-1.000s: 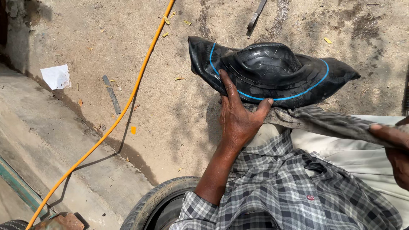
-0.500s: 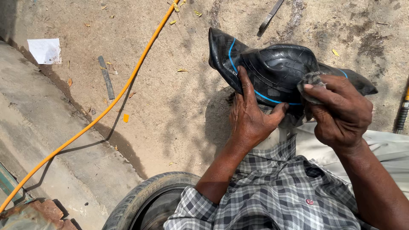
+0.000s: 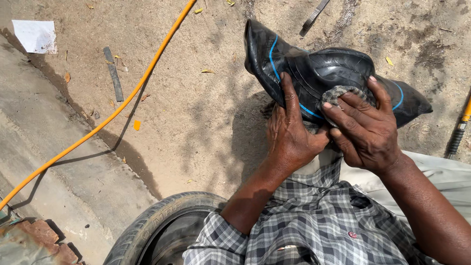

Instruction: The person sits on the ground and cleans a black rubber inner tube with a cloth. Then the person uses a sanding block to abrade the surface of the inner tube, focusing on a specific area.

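A folded black rubber inner tube (image 3: 314, 68) with a thin blue line rests over my knee. My left hand (image 3: 289, 135) grips its lower left edge, thumb pressed up on the rubber. My right hand (image 3: 365, 127) presses a small grey rag (image 3: 343, 93) against the middle of the tube, fingers spread over the cloth. Part of the tube is hidden under both hands.
A yellow hose (image 3: 113, 115) runs diagonally across the dirt ground. A black tyre (image 3: 157, 230) lies at the bottom, left of my checked shirt. White paper (image 3: 35, 36) lies top left, a metal tool (image 3: 314, 17) at the top, another hose end (image 3: 458, 135) at right.
My right hand came in from the right with the rag and now presses it on the tube. The left hand kept its hold; the view shifted slightly.
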